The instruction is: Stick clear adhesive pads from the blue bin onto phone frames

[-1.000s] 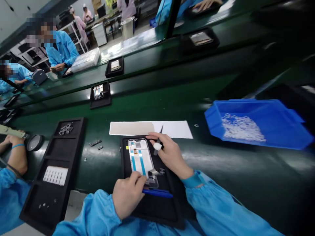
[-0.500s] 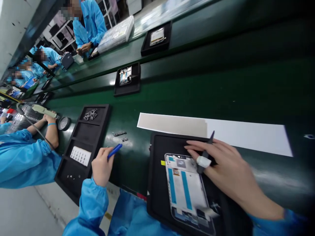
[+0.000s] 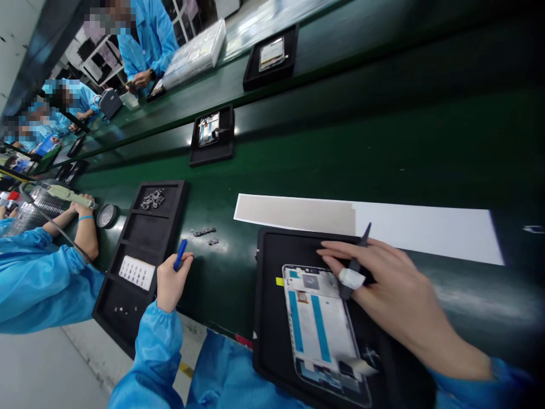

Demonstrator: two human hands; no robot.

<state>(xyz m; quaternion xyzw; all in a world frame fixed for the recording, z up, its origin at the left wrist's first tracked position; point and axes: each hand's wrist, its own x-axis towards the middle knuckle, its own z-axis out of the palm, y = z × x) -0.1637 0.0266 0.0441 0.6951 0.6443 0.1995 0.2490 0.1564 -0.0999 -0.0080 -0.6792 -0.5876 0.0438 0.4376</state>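
Note:
An opened phone frame (image 3: 323,329) with two blue strips lies in a black foam tray (image 3: 272,318) in front of me. My right hand (image 3: 395,295) rests on the tray at the phone's top right corner; a dark pointed tool (image 3: 355,267) is held between its fingers, one of them wearing a white finger cot. My left hand (image 3: 170,281) is out to the left, closed around a blue pen-like tool (image 3: 180,254), right beside the black compartment tray (image 3: 140,261).
The compartment tray holds small metal parts (image 3: 153,199) and a white sheet of pieces (image 3: 137,272). A white paper strip (image 3: 366,224) lies beyond the phone tray. Small loose parts (image 3: 204,232) sit on the green belt. A co-worker's arm (image 3: 80,227) works at left; others sit farther along the line.
My left hand has left the phone's lower end and carried the blue tool left to the compartment tray. The view has swung left. My right hand stays at the phone's top.

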